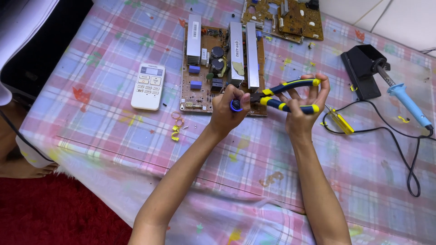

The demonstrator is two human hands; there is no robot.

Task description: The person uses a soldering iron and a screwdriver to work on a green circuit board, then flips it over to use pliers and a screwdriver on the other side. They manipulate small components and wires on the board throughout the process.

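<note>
Brown circuit board (218,68) behind pliers (284,96), hands

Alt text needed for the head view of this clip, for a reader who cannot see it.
A person's right hand grips blue-and-yellow pliers whose nose meets a small blue ring held in the left hand, above a plaid tablecloth. Behind lie a brown circuit board, a white remote and a blue soldering iron.

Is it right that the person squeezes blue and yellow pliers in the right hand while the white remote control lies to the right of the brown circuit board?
Not quite. The head view shows the white remote control lying left of the brown circuit board, not right. The right hand does grip the blue and yellow pliers.
</note>
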